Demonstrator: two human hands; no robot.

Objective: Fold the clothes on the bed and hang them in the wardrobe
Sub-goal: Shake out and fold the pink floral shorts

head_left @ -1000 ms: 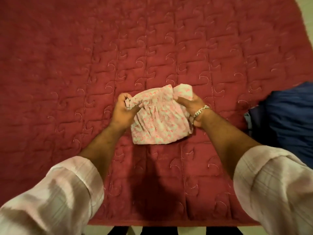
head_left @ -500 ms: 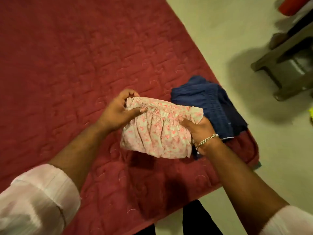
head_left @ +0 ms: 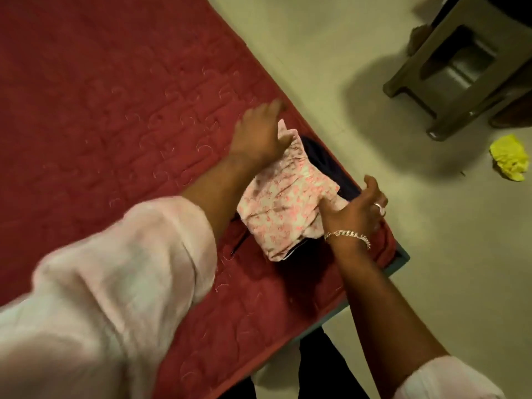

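Note:
A folded pink floral garment point(head_left: 283, 197) lies on top of a folded dark blue garment point(head_left: 324, 159) at the right corner of the red quilted bed point(head_left: 115, 110). My left hand point(head_left: 259, 133) rests flat on the far end of the pink garment with straight fingers, slightly blurred. My right hand point(head_left: 355, 207), wearing a bracelet and a ring, touches the garment's near right edge with relaxed fingers. Most of the blue garment is hidden under the pink one.
The bed's edge runs diagonally to the corner point(head_left: 401, 259) beside pale floor. A grey plastic stool point(head_left: 460, 64) stands on the floor at the upper right. A crumpled yellow cloth point(head_left: 509, 156) lies near it.
Both hands carried the pink garment to the right and set it down on the blue garment. The hands have let go and now lie on it. The view swung right.

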